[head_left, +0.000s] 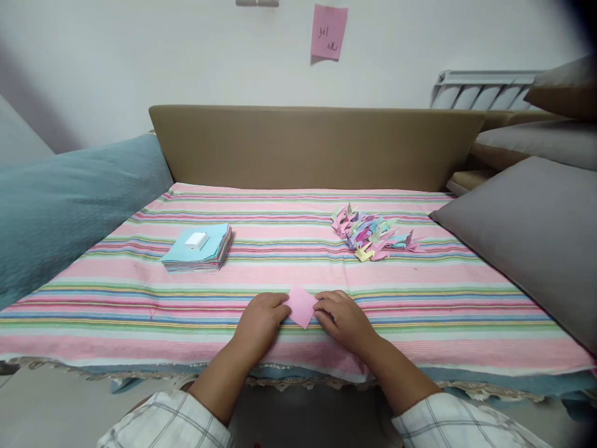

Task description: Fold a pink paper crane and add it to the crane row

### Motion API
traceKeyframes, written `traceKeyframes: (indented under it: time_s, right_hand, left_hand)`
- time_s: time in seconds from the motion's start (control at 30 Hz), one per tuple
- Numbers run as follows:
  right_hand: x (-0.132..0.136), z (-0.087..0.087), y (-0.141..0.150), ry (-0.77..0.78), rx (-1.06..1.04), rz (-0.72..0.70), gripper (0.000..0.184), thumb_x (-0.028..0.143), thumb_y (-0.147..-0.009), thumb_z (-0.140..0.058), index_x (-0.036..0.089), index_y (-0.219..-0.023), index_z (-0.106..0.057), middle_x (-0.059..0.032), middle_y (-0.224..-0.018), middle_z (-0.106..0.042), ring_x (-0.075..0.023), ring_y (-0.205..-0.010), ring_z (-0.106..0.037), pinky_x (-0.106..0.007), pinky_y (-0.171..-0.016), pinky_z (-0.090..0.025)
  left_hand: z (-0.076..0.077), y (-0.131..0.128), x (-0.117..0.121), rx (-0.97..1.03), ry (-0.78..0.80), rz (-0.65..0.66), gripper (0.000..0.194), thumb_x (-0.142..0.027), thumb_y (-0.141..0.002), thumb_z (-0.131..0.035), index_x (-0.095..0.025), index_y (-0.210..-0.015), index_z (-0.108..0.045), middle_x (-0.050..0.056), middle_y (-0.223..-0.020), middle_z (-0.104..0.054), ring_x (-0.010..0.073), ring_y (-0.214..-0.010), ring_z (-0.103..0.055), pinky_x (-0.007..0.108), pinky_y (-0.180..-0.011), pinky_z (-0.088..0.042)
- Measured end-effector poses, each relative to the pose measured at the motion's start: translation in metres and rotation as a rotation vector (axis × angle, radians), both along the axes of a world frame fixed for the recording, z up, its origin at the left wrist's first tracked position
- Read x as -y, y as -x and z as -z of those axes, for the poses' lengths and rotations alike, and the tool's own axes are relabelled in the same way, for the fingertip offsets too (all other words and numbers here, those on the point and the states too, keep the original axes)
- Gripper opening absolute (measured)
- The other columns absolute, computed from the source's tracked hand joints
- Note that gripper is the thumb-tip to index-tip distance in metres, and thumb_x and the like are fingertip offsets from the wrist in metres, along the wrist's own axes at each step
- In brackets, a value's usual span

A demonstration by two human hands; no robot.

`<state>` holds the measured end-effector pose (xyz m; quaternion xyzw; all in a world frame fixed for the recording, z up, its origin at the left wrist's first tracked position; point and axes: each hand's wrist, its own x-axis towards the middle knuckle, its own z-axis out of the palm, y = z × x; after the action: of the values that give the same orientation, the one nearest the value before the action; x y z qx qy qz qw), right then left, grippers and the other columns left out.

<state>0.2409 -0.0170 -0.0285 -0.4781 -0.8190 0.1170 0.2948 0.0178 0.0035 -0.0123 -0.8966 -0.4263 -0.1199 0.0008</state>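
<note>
A small pink square of origami paper (301, 307) lies corner-up near the front edge of the striped cloth. My left hand (262, 317) pinches its left corner between thumb and fingers. On the opposite corner my right hand (342, 316) grips the paper in the same way. The paper looks flat, and its folded layers are too small to tell apart. Beyond my right hand sits a heap of folded paper cranes (368, 235) in pink, purple, blue, green and yellow.
A stack of coloured paper (200, 246) with a small white block (196, 241) on top stands at the left. Grey cushions (527, 236) border the right side, a blue-covered armrest (84, 205) the left. A brown backrest (308, 148) rises behind. A pink note (329, 31) hangs on the wall.
</note>
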Motion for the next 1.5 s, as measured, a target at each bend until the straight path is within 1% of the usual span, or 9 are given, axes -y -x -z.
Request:
traceKeyframes:
  time_s: [0.1, 0.17, 0.27, 0.37, 0.57, 0.97, 1.1, 1.33, 1.5]
  right_hand:
    - [-0.001, 0.001, 0.001, -0.014, 0.000, 0.006, 0.015, 0.024, -0.085, -0.051, 0.022, -0.091, -0.066, -0.0058, -0.100, -0.065, -0.0198, -0.091, -0.055, -0.036, -0.081, -0.042]
    - [-0.001, 0.001, 0.002, -0.020, 0.000, 0.015, 0.015, 0.025, -0.086, -0.052, 0.022, -0.090, -0.065, -0.0055, -0.098, -0.065, -0.0198, -0.089, -0.055, -0.035, -0.080, -0.042]
    - [-0.001, 0.001, 0.004, -0.020, 0.006, 0.028, 0.013, 0.024, -0.085, -0.053, 0.021, -0.089, -0.065, -0.0048, -0.096, -0.065, -0.0197, -0.088, -0.054, -0.034, -0.079, -0.041]
    - [-0.001, 0.001, 0.006, -0.014, 0.009, 0.044, 0.012, 0.023, -0.085, -0.053, 0.021, -0.089, -0.064, -0.0043, -0.095, -0.064, -0.0192, -0.087, -0.054, -0.033, -0.078, -0.041]
    - [-0.003, 0.001, 0.007, -0.018, 0.023, 0.055, 0.011, 0.025, -0.085, -0.053, 0.021, -0.089, -0.063, -0.0040, -0.094, -0.064, -0.0185, -0.087, -0.053, -0.032, -0.078, -0.040]
    - [-0.002, 0.002, 0.008, -0.024, 0.042, 0.066, 0.012, 0.026, -0.085, -0.054, 0.021, -0.091, -0.063, -0.0042, -0.094, -0.064, -0.0184, -0.087, -0.053, -0.032, -0.077, -0.040]
    - [-0.002, 0.001, 0.008, -0.010, 0.038, 0.066, 0.012, 0.025, -0.085, -0.054, 0.020, -0.091, -0.063, -0.0038, -0.095, -0.064, -0.0185, -0.087, -0.052, -0.032, -0.078, -0.039]
    - [-0.003, 0.003, 0.009, -0.020, 0.040, 0.068, 0.015, 0.028, -0.086, -0.053, 0.021, -0.094, -0.063, -0.0049, -0.096, -0.064, -0.0192, -0.087, -0.053, -0.032, -0.079, -0.039]
    - [-0.003, 0.005, 0.010, -0.028, 0.050, 0.077, 0.021, 0.029, -0.086, -0.053, 0.022, -0.102, -0.063, -0.0059, -0.098, -0.064, -0.0203, -0.089, -0.053, -0.033, -0.079, -0.040]
  left_hand:
    - [-0.002, 0.002, 0.000, 0.112, 0.031, -0.021, 0.023, -0.017, -0.085, -0.048, -0.022, -0.095, -0.068, 0.004, -0.113, -0.065, 0.0220, -0.101, -0.059, 0.037, -0.088, -0.045]
    - [-0.006, 0.002, 0.002, 0.171, 0.062, -0.041, 0.025, -0.014, -0.082, -0.048, -0.021, -0.100, -0.064, 0.005, -0.109, -0.066, 0.0209, -0.098, -0.060, 0.036, -0.087, -0.046]
    - [-0.013, 0.002, 0.005, 0.194, 0.084, -0.093, 0.034, -0.011, -0.075, -0.050, -0.020, -0.107, -0.060, 0.005, -0.103, -0.067, 0.0209, -0.095, -0.059, 0.035, -0.086, -0.045]
    - [-0.015, 0.001, 0.006, 0.173, 0.071, -0.152, 0.038, -0.013, -0.073, -0.050, -0.020, -0.109, -0.060, 0.006, -0.108, -0.065, 0.0227, -0.099, -0.058, 0.037, -0.090, -0.044]
    - [-0.011, 0.000, 0.005, 0.100, 0.073, -0.181, 0.037, -0.016, -0.072, -0.051, -0.022, -0.105, -0.065, 0.008, -0.116, -0.062, 0.0246, -0.104, -0.056, 0.040, -0.093, -0.041]
    - [-0.012, 0.001, 0.004, 0.150, 0.067, -0.164, 0.034, -0.016, -0.072, -0.054, -0.023, -0.103, -0.068, 0.009, -0.115, -0.063, 0.0261, -0.103, -0.057, 0.042, -0.091, -0.044]
    - [-0.011, 0.001, 0.004, 0.159, 0.078, -0.166, 0.036, -0.016, -0.073, -0.053, -0.023, -0.106, -0.067, 0.009, -0.116, -0.063, 0.0262, -0.105, -0.058, 0.043, -0.092, -0.044]
    - [-0.003, 0.002, 0.000, 0.315, 0.128, -0.150, 0.036, -0.015, -0.077, -0.050, -0.022, -0.109, -0.064, 0.006, -0.117, -0.064, 0.0223, -0.111, -0.056, 0.040, -0.097, -0.042]
    - [-0.002, -0.002, -0.002, 0.432, 0.150, -0.186, 0.033, -0.015, -0.075, -0.051, -0.021, -0.105, -0.062, 0.005, -0.114, -0.065, 0.0212, -0.107, -0.057, 0.039, -0.094, -0.043]
